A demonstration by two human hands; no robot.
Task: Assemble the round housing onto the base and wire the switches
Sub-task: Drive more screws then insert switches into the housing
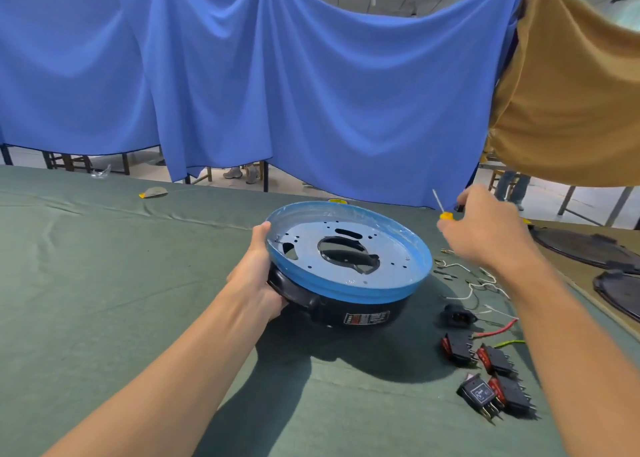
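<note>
Blue-filmed round housing (391, 248) seated on black base (346, 312), near middle of green-cloth worktop (104, 283), open face up, large centre cut-out and small holes showing. White-and-red label on base front. Left hand (256, 276) on left side of the stack: grip curled round the base's side lug, thumb laid up against the blue rim. Cannot tell whether the near edge is flat on the cloth. Right hand (485, 231) raised above worktop beyond the housing's right edge, apart from it, grip closed round a yellow-handled screwdriver (445, 215), metal shaft pointing up and left. Four black rocker switches (485, 377) loose on the cloth at front right, well apart from base, three with red rockers, one with a dark printed face, metal prongs showing. Black socket (457, 314) just behind them. Loose wires (460, 295) between socket and right hand, white ones plus one red and one yellow-green; small brass terminals beside them. Dark round parts (588, 245) at far right edge. Blue curtain (277, 92) hung behind worktop, tan cloth (571, 92) to its right. Small yellow-grey item (154, 192) far left on the cloth, too small to identify.
</note>
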